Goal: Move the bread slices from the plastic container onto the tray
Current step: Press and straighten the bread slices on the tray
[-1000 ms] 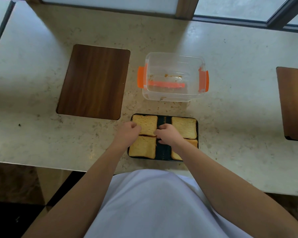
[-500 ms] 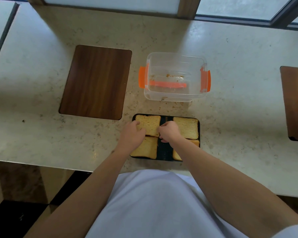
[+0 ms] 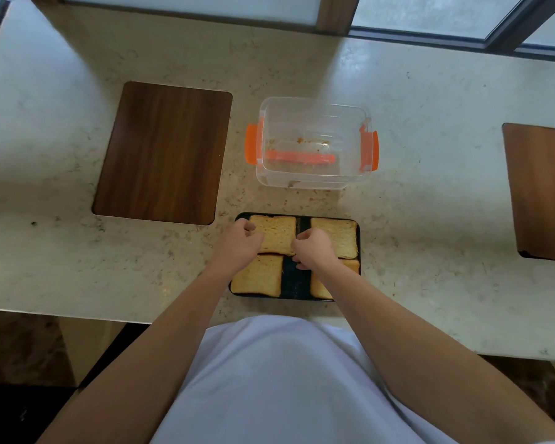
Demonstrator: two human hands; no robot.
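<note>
Grip, left hand (image 3: 240, 243): we are seeing the fingers curled in, pinching the left edge of the far-left bread slice (image 3: 277, 233); the hand is covering that slice's left margin.
Grip, right hand (image 3: 313, 248): we are seeing the fingers bent and closed on the right edge of the same slice, over the dark gap between the two columns of bread.
Held item: the far-left bread slice is sitting between the two hands, inside the tray and overlapping the far edge of the slice below it; whether it is resting flat or slightly lifted, we cannot tell.
Tray (image 3: 293, 285): black, rectangular, lying directly under both hands, near the counter's front edge.
Other slices: the near-left slice (image 3: 257, 277) is lying just below the left hand; the far-right slice (image 3: 340, 235) is lying just right of the right hand; the near-right slice (image 3: 350, 267) is showing only in part, beneath the right wrist.
Plastic container (image 3: 311, 144): clear with orange latches, standing beyond the hands, apart from the tray; we are seeing only crumbs and an orange strip inside, no slices.
Surroundings: a marble counter (image 3: 430, 219) is carrying everything; a dark wooden board (image 3: 164, 152) is lying beyond and left of the left hand; a second wooden board (image 3: 542, 190) is lying well to the right of the right hand.
</note>
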